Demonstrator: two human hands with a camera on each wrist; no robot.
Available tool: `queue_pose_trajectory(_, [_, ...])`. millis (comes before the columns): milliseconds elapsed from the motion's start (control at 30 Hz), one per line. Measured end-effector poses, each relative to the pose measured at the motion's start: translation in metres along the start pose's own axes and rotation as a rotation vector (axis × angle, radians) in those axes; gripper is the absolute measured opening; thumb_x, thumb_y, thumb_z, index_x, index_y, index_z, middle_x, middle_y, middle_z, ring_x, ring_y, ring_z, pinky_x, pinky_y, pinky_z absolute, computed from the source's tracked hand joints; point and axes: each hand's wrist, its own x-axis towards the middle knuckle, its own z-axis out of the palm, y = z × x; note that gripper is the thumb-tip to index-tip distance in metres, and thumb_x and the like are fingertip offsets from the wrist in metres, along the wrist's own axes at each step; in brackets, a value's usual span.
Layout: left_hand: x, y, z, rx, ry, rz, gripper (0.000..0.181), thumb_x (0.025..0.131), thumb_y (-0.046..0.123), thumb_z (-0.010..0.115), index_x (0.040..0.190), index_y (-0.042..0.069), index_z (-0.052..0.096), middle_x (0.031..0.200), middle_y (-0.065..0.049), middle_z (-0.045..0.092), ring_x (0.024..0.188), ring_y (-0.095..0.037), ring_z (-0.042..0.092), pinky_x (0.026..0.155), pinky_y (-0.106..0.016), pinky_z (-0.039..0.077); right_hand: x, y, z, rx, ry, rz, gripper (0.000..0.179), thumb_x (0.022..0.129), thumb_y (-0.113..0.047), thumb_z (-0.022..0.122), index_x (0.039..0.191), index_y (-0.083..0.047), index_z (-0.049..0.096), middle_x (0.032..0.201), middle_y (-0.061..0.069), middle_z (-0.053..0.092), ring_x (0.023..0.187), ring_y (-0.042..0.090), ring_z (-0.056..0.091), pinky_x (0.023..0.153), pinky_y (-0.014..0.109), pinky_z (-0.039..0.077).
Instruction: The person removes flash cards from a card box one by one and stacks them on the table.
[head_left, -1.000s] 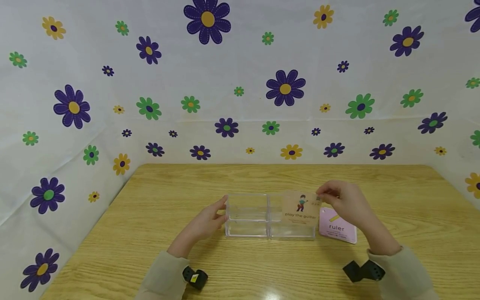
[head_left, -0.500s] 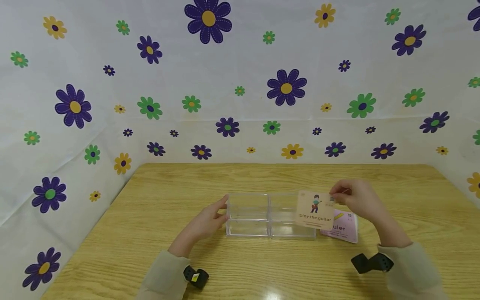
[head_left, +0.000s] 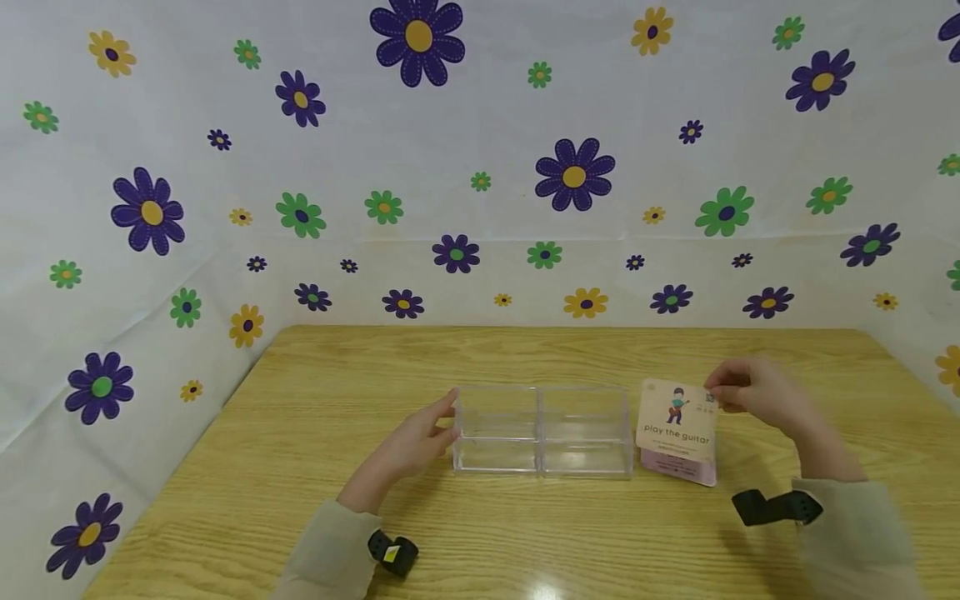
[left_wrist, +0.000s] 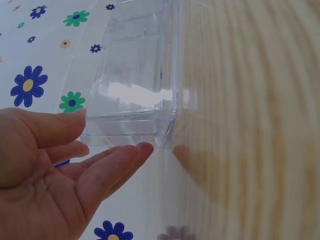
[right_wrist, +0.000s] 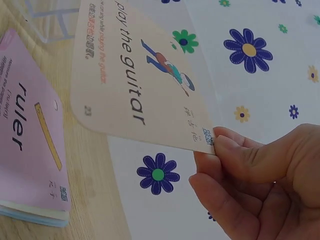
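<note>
My right hand pinches a beige flashcard by its top right corner, between thumb and fingers. The card reads "play the guitar" and shows a figure with a guitar. In the head view it overlaps a small stack of cards on the table; in the right wrist view the stack's pink top card reads "ruler". Left of the stack stands a clear plastic box with a divider down its middle. The extended fingers of my left hand touch the box's left end.
All of this is on a wood-grain table. A white cloth printed with flowers hangs behind the table and along its sides. Each wrist wears a black strap, the left strap and the right strap.
My right hand has carried the guitar card rightward, from over the box's right half to over the card stack. My left hand has stayed at the box's left end.
</note>
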Motion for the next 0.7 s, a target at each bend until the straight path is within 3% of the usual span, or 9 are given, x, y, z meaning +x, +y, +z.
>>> queue_pose_trajectory(267, [0.001,0.001,0.0,-0.011,0.021,-0.027,0.055,0.091,0.002,0.046,0.14,0.001,0.02,0.129,-0.026,0.038,0.106,-0.037,0.049,0.076,-0.041,0.049,-0.002,0.011,-0.01,0.004,-0.001,0.057,0.013,0.086,0.003,0.052,0.093,0.012,0.058,0.086,0.015,0.058,0.073,0.02,0.057,0.063,0.03,0.052])
queue_pose_trajectory(700, [0.0,0.0,0.001,-0.017,0.008,-0.024,0.055,0.092,0.002,0.044,0.14,0.001,0.018,0.13,-0.027,0.036,0.108,-0.038,0.048,0.078,-0.042,0.048,0.008,0.027,0.013,0.021,-0.078,0.126,0.01,0.083,0.007,0.051,0.088,0.01,0.06,0.079,0.01,0.058,0.066,0.018,0.053,0.06,0.032,0.052])
